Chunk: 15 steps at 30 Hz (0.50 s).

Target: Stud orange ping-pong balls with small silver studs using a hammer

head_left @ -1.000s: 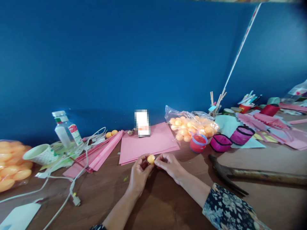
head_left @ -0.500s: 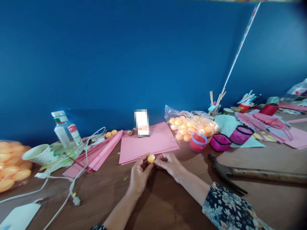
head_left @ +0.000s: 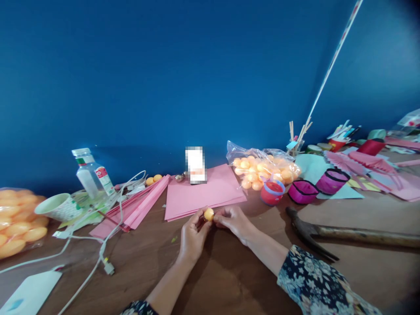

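A small orange ball (head_left: 208, 214) is pinched between the fingertips of both my hands, just above the brown table (head_left: 210, 275). My left hand (head_left: 193, 235) grips it from the left with curled fingers. My right hand (head_left: 233, 222) closes on it from the right. Just beyond the ball lies a stack of pink paper sheets (head_left: 203, 194). A clear bag of orange balls (head_left: 262, 168) sits further back to the right.
A hammer (head_left: 344, 234) lies at the right. A red cup (head_left: 272, 193) and two magenta paper baskets (head_left: 302, 192) stand near the bag. At left are a water bottle (head_left: 92, 173), a paper cup (head_left: 59, 206), white cables (head_left: 98, 245), folded pink strips (head_left: 138, 210) and another bag of balls (head_left: 16, 223).
My hands and the ball keep the same grip. The view has shifted slightly, so everything sits a little higher and further right in the picture.
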Tool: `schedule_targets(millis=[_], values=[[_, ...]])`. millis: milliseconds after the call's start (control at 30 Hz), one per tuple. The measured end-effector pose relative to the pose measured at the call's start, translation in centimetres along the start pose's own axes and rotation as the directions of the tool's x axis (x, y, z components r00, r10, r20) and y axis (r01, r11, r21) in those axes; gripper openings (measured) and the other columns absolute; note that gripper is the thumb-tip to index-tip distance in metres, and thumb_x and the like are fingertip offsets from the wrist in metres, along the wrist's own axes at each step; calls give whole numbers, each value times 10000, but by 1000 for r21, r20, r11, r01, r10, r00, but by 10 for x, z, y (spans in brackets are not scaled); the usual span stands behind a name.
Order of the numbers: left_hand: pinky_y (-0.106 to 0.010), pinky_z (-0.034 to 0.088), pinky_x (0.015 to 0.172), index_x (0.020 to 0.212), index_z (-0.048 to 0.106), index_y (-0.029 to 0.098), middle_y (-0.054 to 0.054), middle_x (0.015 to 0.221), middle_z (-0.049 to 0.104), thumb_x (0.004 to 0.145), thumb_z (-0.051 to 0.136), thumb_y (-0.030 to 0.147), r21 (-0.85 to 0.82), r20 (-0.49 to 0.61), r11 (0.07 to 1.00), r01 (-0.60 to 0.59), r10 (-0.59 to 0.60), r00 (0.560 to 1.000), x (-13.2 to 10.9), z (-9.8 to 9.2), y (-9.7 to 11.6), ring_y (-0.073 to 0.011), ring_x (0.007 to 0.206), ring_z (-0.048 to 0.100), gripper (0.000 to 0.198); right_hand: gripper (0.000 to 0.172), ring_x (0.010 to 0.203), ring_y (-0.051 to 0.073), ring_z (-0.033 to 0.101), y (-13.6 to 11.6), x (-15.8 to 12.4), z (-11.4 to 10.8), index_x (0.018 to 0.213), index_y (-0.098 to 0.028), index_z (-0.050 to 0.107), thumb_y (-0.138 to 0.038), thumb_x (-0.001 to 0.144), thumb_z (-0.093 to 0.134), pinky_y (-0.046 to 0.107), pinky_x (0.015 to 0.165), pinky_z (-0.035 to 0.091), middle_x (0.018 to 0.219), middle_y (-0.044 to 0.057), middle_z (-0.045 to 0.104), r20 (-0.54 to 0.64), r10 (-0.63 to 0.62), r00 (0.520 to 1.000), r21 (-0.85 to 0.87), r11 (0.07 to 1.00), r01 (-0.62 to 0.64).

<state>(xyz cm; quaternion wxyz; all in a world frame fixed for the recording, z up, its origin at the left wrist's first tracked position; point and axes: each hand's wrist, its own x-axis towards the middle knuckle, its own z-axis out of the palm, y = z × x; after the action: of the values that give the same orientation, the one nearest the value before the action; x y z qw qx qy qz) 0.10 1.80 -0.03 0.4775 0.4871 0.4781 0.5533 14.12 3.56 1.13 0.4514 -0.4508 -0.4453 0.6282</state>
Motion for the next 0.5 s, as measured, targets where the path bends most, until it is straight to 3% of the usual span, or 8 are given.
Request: schedule_targets(millis=[333,500], values=[[-385,417,905,1030,607,152,-80,1033,654,606,685,231,-13,32,1000,22,-22,999,1,-1,-3,-246,982,585,438,286,494,91,518,1,1,3,579,-125,575,-356,530,737,231,525,433,528,-20,579,-69,-21,997,-40,999,19],[-384,409,913,1096,566,157,-79,1074,639,633,674,256,-85,52,993,83,-79,995,3,-2,1,-238,1009,571,486,271,592,102,573,0,0,1,674,-133,565,-365,612,692,235,594,473,628,-7,606,0,-16,1000,41,999,16]])
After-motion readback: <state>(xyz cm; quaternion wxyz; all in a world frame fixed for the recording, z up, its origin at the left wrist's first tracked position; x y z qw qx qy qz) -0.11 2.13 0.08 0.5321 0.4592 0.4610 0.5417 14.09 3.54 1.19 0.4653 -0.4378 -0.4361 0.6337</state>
